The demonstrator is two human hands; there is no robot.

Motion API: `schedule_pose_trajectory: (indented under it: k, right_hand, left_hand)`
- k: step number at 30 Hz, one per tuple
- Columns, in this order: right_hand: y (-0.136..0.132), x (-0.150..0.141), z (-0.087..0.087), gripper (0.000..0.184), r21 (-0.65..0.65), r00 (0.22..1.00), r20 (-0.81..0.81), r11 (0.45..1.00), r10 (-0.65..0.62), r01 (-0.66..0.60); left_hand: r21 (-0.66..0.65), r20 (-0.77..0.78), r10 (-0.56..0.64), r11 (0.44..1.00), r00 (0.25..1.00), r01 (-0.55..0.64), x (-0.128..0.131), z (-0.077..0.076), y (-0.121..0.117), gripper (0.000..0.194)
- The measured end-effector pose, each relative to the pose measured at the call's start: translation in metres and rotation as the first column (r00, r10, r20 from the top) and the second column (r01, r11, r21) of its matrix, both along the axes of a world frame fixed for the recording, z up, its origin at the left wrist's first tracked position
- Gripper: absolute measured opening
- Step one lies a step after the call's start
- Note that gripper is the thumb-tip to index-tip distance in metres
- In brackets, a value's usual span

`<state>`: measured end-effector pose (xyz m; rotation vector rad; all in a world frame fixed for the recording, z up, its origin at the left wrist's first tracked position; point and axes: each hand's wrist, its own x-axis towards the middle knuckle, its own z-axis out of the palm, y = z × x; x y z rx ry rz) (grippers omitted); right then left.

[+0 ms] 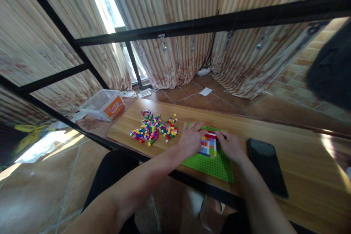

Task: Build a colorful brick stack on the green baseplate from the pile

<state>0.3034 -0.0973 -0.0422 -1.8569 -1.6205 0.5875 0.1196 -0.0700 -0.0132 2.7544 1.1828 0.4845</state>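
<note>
A green studded baseplate [211, 168] lies on the wooden table, bearing a flat patch of colourful toy bricks [208, 145] with red and white pieces along its far edge. My left hand [191, 139] rests over the patch's left side, fingers stretched out across the plate and partly covering the bricks. At the upper right corner of the patch is my right hand [230, 145], its fingertips drawn together against the red bricks. Whatever lies between those fingertips is too small to make out. Left of the plate, a heap of loose bricks [150, 128] spreads over the table.
A dark phone [267, 166] lies on the table [304, 161] right of my right hand. Beyond the table's left end, a clear plastic box [95, 102] with an orange label stands on the floor. A black metal rail [192, 25] crosses before the curtains [175, 0].
</note>
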Motion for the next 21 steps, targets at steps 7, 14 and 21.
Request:
schedule_pose_trajectory:
  k: [7,14,21]
  right_hand:
    - [-0.002,0.002,0.001,0.047,0.001,1.0,-0.018,1.0,0.01,-0.01]
    - [-0.001,0.003,0.001,0.048,-0.009,0.999,0.033,1.0,0.008,-0.008]
    - [0.0,0.003,0.002,0.048,-0.053,0.993,0.109,0.998,-0.04,0.046]
  left_hand:
    - [0.035,0.315,0.183,0.978,0.931,-0.204,-0.048,0.008,0.008,0.041]
    - [-0.086,0.391,0.353,0.933,0.85,-0.348,-0.118,-0.015,-0.022,0.036]
    - [-0.152,0.35,0.43,0.902,0.832,-0.403,-0.142,-0.024,-0.04,0.03]
